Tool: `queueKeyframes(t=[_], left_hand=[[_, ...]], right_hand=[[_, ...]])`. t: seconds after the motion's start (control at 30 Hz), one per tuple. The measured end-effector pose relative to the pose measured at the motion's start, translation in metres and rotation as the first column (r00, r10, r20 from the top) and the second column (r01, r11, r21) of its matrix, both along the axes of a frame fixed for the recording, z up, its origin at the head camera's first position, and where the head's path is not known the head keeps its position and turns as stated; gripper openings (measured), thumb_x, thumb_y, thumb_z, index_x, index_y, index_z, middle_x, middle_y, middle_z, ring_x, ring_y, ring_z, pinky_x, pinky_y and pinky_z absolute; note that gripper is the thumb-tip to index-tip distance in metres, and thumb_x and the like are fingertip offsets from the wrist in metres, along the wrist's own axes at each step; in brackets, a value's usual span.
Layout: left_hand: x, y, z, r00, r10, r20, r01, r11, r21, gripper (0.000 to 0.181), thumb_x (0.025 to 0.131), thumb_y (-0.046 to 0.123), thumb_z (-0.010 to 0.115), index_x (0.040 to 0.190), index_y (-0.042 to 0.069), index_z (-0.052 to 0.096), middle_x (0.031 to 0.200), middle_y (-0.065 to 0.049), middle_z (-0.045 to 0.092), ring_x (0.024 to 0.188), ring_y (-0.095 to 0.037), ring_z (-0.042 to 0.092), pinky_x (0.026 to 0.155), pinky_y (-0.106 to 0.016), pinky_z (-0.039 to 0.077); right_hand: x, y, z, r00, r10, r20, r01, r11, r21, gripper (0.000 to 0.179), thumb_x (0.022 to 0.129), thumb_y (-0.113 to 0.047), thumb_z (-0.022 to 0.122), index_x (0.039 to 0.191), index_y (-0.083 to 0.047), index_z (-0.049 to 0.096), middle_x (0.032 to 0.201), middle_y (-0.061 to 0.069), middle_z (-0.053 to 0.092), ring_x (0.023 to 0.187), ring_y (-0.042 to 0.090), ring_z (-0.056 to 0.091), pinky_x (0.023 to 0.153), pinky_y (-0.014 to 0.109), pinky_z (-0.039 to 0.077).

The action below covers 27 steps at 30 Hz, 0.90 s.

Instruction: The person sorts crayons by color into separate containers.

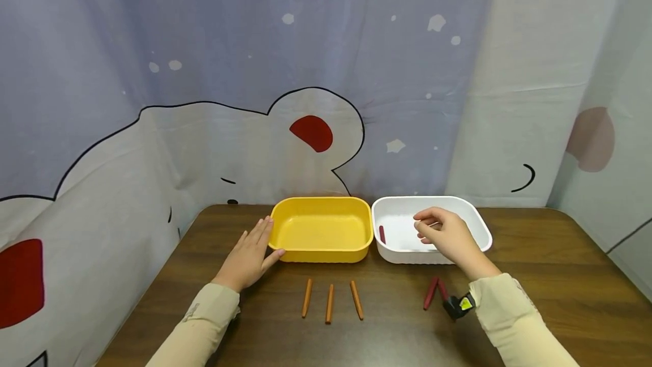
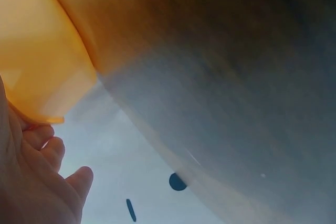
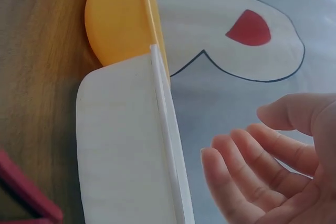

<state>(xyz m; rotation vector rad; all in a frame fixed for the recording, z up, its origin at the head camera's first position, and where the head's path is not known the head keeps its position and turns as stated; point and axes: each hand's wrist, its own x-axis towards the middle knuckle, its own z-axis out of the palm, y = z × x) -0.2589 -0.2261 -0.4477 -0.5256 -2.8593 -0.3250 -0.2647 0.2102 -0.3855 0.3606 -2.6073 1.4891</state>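
My left hand [image 1: 248,258] rests against the left end of a yellow plastic bin [image 1: 321,256], fingers straight along its rim and the thumb at the front corner. Over the white bin [image 1: 407,256], my right hand [image 1: 448,237] hovers with loosely bent fingers and nothing between them, as the right wrist view also shows. Inside the white bin a dark red crayon-like stick [image 1: 382,234] lies near the left wall. Two more dark red sticks [image 1: 430,293] lie on the table by my right wrist. Several centimetres in front of the yellow bin are three orange-brown sticks [image 1: 329,303], spread apart.
Both bins stand side by side at the back of a brown wooden table [image 1: 397,333]. Behind them hangs a printed curtain [image 1: 407,101], close to the table's rear edge. A black wrist camera [image 1: 458,306] sits at my right sleeve, just beside the dark red sticks.
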Motion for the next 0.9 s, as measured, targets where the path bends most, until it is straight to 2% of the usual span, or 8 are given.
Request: queueKeyframes(t=[0.2,0.33,0.47,0.63,0.9], left_hand=[[0.001,0.001,0.001,1.0,-0.004,0.002,0.004,1.0,-0.002,0.082,0.103,0.05,0.053,0.158,-0.005,0.025,0.165,-0.018,0.023,0.152,-0.035,0.023,0.12,-0.06,0.021],[0.002,0.0,0.001,1.0,-0.005,0.006,0.005,1.0,-0.005,0.082,0.103,0.05,0.053,0.158,-0.005,0.025,0.165,-0.019,0.024,0.152,-0.036,0.023,0.12,-0.06,0.021],[0.002,0.0,0.001,1.0,-0.005,0.007,0.005,1.0,0.0,0.082,0.104,0.05,0.053,0.158,-0.005,0.024,0.165,-0.019,0.023,0.152,-0.035,0.022,0.12,-0.061,0.021],[0.002,0.0,0.001,1.0,-0.006,0.006,0.006,1.0,0.005,0.083,0.103,0.05,0.053,0.158,-0.004,0.024,0.165,-0.019,0.024,0.152,-0.035,0.022,0.119,-0.061,0.022],[0.0,-0.001,-0.001,1.0,-0.009,0.011,0.009,1.0,0.006,0.083,0.104,0.051,0.052,0.159,-0.004,0.023,0.165,-0.019,0.023,0.153,-0.035,0.022,0.119,-0.061,0.022]], right_hand=[[0.024,0.01,-0.001,0.998,-0.007,-0.065,0.009,0.999,0.033,0.023,0.096,-0.007,0.066,0.112,0.008,0.068,0.094,0.017,0.072,0.076,0.02,0.072,0.067,0.027,0.061],[0.037,0.016,-0.006,0.998,-0.008,-0.062,0.011,0.999,0.044,0.022,0.095,-0.007,0.067,0.112,0.008,0.068,0.092,0.013,0.072,0.073,0.015,0.07,0.065,0.027,0.06],[0.047,0.022,-0.012,0.999,-0.031,-0.034,0.033,0.998,0.055,0.022,0.094,-0.006,0.069,0.111,0.007,0.068,0.092,0.012,0.072,0.072,0.013,0.07,0.065,0.028,0.06],[0.055,0.03,-0.019,0.997,-0.066,0.034,0.062,0.993,0.105,0.023,0.093,-0.007,0.071,0.11,0.007,0.068,0.091,0.011,0.072,0.073,0.018,0.071,0.062,0.028,0.059],[0.059,0.038,-0.033,0.981,-0.113,0.156,0.079,0.975,0.21,0.027,0.089,-0.009,0.073,0.109,0.009,0.067,0.083,0.005,0.071,0.065,0.017,0.067,0.058,0.026,0.056]])
